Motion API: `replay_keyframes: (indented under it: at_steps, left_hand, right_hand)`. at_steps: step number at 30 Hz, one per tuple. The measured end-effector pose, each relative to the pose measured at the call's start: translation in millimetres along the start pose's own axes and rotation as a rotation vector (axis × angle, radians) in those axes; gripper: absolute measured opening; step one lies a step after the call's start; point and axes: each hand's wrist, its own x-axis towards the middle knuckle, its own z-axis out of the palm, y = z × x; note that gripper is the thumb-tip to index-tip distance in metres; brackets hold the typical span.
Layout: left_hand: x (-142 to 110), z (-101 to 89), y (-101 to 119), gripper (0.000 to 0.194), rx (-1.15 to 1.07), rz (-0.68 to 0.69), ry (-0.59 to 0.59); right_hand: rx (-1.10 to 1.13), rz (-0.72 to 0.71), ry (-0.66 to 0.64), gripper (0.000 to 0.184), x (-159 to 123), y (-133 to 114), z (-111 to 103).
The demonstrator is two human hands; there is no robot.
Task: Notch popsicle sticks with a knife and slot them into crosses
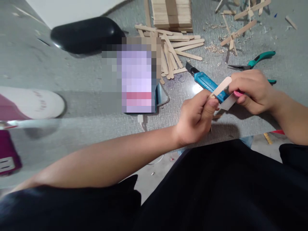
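My left hand point(196, 117) is closed around a wooden craft stick point(221, 86), whose rounded end points up and right beyond the thumb. My right hand point(252, 91) grips what looks like a small knife point(228, 102) with a pink handle and a flat, pale blade. The blade lies close to the left thumb; whether it touches the stick is unclear. Behind the stick, a blue utility knife point(208, 82) lies on the table with its dark blade end toward the upper left. Green-handled pliers point(256, 61) rest just beyond my right hand, which partly covers them.
Loose craft sticks point(183, 48) are heaped near a stacked block of sticks point(172, 14). Crossed stick pieces point(232, 37) and shavings lie at the upper right. A blurred-out phone point(137, 80) with a cable, a black case point(88, 33) and a white-and-pink object point(36, 102) occupy the left.
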Motion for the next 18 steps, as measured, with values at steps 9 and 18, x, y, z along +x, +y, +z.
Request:
replay_keyframes:
  at_steps: [9, 18]
  left_hand:
    - [-2, 13.0, -14, 0.044, -0.256, -0.112, 0.312]
    - [-7, 11.2, -21, 0.04, -0.294, -0.139, 0.276]
  right_hand:
    - [-0.387, 0.405, 0.224, 0.051, -8, 15, 6]
    - [-0.446, 0.244, 0.096, 0.043, -9, -10, 13]
